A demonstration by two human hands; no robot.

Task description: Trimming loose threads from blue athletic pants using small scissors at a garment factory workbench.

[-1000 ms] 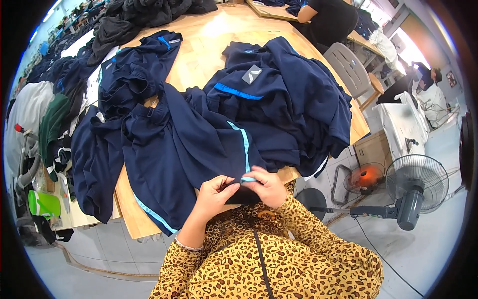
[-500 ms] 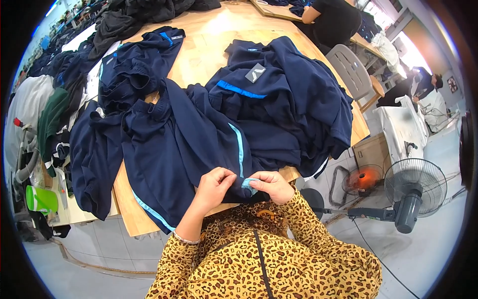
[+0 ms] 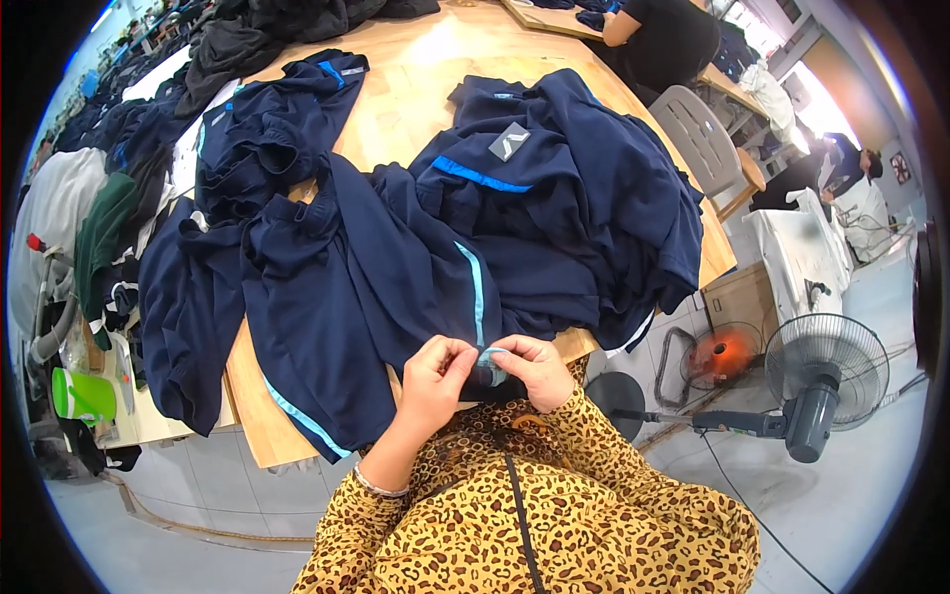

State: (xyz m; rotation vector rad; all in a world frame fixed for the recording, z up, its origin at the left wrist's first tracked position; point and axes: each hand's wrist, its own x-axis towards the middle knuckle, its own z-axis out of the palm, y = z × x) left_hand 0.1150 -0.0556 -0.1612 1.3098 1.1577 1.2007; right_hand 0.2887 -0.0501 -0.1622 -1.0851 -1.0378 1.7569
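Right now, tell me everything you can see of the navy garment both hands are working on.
The navy garment is dark blue, soft-looking fabric with light blue stripes. It lies spread and rumpled across the wooden table, its lower part hanging over the near edge. The left hand and right hand pinch its near edge together at a stripe's end. Another navy garment overlaps it.

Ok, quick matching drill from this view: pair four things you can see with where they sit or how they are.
Things:
1. navy garment with light blue stripe
2. green cup
3. standing fan
4. grey chair

Places or states:
A. on the floor, far right
B. pinched at its edge by the left hand and right hand
C. at the table's far right edge, beside a seated person
D. lying on the low shelf, far left

Pairs: 1-B, 2-D, 3-A, 4-C
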